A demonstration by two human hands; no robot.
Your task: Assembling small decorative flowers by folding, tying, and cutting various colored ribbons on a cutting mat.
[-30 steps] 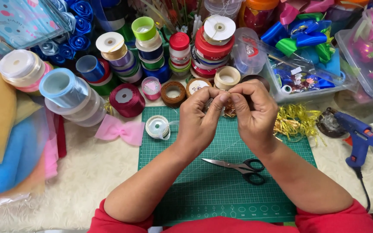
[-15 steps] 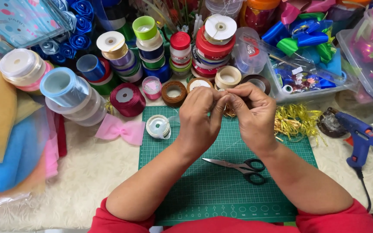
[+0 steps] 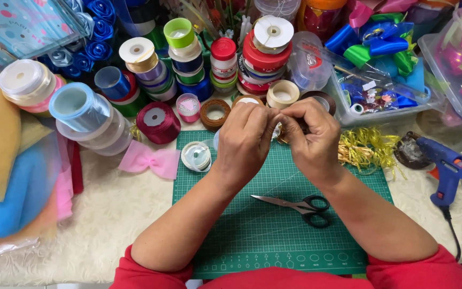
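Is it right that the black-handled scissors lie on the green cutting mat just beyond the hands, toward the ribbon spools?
Not quite. The head view shows the scissors on the cutting mat nearer the person than the hands, between the forearms, not toward the ribbon spools.

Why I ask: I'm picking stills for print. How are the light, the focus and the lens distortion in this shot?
Head view: even, soft light, faint shadows under the black-handled scissors; green gridded cutting mat sharp; left hand and right hand slightly soft; glare on the clear plastic box; mild wide-angle bend at the edges.
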